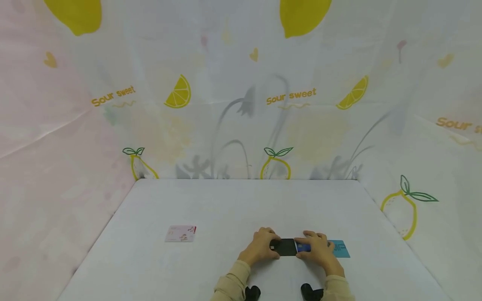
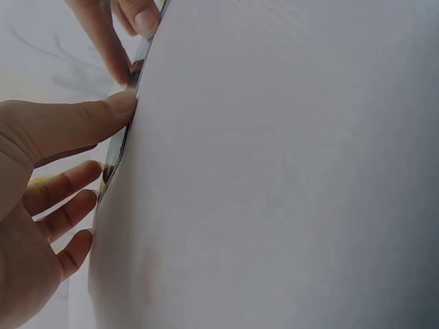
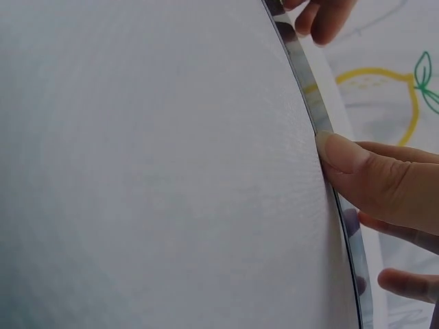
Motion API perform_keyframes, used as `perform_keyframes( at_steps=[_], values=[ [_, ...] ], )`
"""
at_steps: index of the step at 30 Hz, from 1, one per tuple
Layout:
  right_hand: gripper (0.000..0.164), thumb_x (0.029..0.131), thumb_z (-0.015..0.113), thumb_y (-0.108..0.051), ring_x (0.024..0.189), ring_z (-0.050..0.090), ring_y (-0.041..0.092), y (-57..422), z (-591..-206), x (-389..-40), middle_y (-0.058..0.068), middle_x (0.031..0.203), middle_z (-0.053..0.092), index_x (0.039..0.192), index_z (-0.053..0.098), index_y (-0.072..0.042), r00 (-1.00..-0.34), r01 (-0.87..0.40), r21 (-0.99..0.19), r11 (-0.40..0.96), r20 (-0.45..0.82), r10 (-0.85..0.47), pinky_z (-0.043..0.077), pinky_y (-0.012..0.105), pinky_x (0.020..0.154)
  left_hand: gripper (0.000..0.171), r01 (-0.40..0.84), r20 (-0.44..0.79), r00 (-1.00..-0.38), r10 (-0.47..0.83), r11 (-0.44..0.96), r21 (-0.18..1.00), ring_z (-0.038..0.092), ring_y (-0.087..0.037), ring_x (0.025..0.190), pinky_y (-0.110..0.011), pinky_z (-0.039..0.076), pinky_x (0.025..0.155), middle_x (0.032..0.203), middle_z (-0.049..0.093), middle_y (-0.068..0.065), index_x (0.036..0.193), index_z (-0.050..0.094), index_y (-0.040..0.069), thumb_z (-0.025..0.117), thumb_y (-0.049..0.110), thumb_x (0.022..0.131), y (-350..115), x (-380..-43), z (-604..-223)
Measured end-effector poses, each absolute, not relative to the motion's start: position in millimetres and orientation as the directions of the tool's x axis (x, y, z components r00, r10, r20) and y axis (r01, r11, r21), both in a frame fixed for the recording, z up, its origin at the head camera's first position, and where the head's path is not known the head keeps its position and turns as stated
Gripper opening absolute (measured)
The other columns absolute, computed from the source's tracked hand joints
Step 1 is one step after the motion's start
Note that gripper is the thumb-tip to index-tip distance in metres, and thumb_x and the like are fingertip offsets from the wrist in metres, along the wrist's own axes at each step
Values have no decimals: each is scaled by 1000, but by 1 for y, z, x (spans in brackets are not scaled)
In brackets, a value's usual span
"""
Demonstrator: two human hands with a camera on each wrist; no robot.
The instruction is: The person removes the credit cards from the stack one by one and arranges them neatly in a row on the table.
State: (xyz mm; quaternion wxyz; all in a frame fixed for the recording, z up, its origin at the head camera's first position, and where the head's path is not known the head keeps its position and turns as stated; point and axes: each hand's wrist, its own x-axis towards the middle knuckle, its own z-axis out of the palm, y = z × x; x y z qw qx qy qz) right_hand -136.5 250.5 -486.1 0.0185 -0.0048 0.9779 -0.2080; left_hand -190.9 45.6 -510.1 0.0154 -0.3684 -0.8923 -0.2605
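Black card and blue card sit end to end on white surface; can't tell whether they overlap. Both look light, thin, stiff, likely slick: take long edges. Your left hand pinches black card, thumb near edge, fingers far edge; your right hand pinches blue likewise. Grip gaps: roughly card's breadth.

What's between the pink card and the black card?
From the pink card: bare white table, then the left hand, gripping the left end of the black card. Shows in the head view.
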Motion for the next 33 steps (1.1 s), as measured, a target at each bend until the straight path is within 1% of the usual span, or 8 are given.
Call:
perform_keyframes(
  at_steps=[3,7,11,17,23,29,33],
  values=[
    [47,71,80,-27,120,31,55,249,-485,-136,22,133,48,115,69,-13,-999,2,-416,910,-41,-16,22,75,86,44,655,226,-738,636,597,463,51,-17,94,-31,41,80,101,61,-4,104,71,10,86,24,66,38,-192,-510],
    [48,71,80,-26,121,30,55,250,-485,-138,22,134,47,115,69,-13,-999,6,-420,908,-43,-13,21,76,87,42,656,230,-738,635,593,466,51,-19,95,-32,42,82,102,61,-5,105,71,9,85,22,67,32,-194,-510],
    [47,71,80,-26,121,29,55,250,-486,-140,22,134,47,115,69,-13,-999,6,-420,907,-45,-14,20,76,87,39,658,232,-735,637,587,471,51,-18,95,-32,42,83,100,61,-4,104,71,8,84,20,69,31,-195,-511],
    [47,71,80,-25,121,30,55,248,-484,-143,22,133,48,115,69,-12,-999,-3,-417,909,-41,-23,19,78,88,37,658,242,-736,633,583,476,52,-17,93,-31,43,82,98,62,-4,102,72,7,83,18,69,31,-195,-509],
    [48,70,81,-25,121,30,54,248,-485,-144,23,134,47,115,69,-12,-998,0,-419,908,-50,-23,19,78,88,36,662,250,-730,637,565,492,53,-20,94,-31,43,81,102,63,-6,100,73,8,84,17,68,30,-197,-513],
    [48,70,80,-25,120,31,54,247,-486,-146,22,133,48,115,69,-12,-999,-7,-412,911,-44,-28,19,78,88,34,669,253,-720,647,547,504,54,-22,97,-32,43,83,107,67,-6,100,73,7,83,15,69,31,-199,-513],
    [48,71,80,-25,120,31,55,248,-486,-146,23,133,48,115,68,-11,-998,3,-411,912,-53,-21,19,78,88,33,684,257,-708,658,548,481,55,-19,96,-29,43,82,108,68,-4,99,74,8,83,15,68,32,-199,-512]
  ],
)
